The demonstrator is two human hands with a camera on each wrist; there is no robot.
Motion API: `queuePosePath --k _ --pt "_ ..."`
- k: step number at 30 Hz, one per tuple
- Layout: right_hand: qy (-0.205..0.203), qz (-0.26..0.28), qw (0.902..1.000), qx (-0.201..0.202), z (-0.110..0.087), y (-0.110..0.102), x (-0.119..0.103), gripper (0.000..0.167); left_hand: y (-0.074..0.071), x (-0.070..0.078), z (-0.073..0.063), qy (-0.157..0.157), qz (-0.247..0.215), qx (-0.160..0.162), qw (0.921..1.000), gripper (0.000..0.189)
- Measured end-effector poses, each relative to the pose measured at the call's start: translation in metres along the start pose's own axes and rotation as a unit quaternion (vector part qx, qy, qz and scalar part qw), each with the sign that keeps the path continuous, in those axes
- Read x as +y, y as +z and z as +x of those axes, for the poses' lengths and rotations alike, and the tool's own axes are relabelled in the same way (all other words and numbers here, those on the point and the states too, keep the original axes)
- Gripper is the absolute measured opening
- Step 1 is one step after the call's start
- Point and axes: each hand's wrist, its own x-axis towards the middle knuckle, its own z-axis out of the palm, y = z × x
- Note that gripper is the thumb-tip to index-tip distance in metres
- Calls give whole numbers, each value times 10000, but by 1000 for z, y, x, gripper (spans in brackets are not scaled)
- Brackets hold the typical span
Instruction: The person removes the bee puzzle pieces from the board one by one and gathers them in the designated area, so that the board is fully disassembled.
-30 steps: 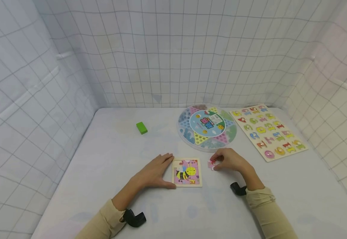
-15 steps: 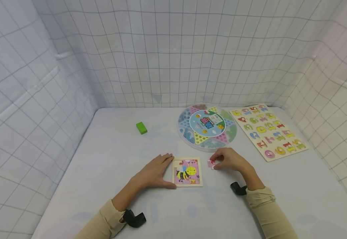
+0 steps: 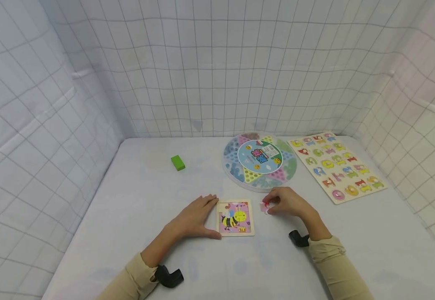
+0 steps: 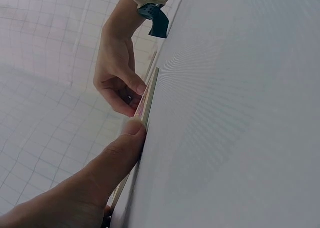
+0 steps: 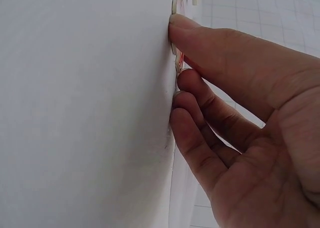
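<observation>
A square wooden bee jigsaw puzzle point(image 3: 240, 216) lies on the table in the head view, with a bare light patch at its upper left. My left hand point(image 3: 196, 218) rests along its left side, fingers stretched to the top corner and thumb at the bottom corner. In the left wrist view the thumb point(image 4: 112, 160) touches the board's edge. Just right of the puzzle, my right hand point(image 3: 287, 202) pinches a small pink and red puzzle piece point(image 3: 264, 207) at the tabletop. The right wrist view shows the thumb on this piece point(image 5: 175, 50), edge-on and partly covered.
Behind the puzzle lies a round Chinese checkers board point(image 3: 236, 171) with a blue centre label. A wooden number-and-letter peg board point(image 3: 316, 171) lies at the back right. One green block point(image 3: 178, 163) sits at the back left. Grid-patterned cloth walls point(image 3: 217, 83) enclose the table.
The hands, puzzle and piece keep nearly the same places. The whole head view has shifted slightly.
</observation>
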Motion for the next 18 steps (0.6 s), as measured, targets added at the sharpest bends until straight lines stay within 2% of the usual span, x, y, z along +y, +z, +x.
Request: queuePosePath --k 18 --pt "139 194 9997 -15 3 3 -11 36 0 0 -1 -63 -17 -45 10000 115"
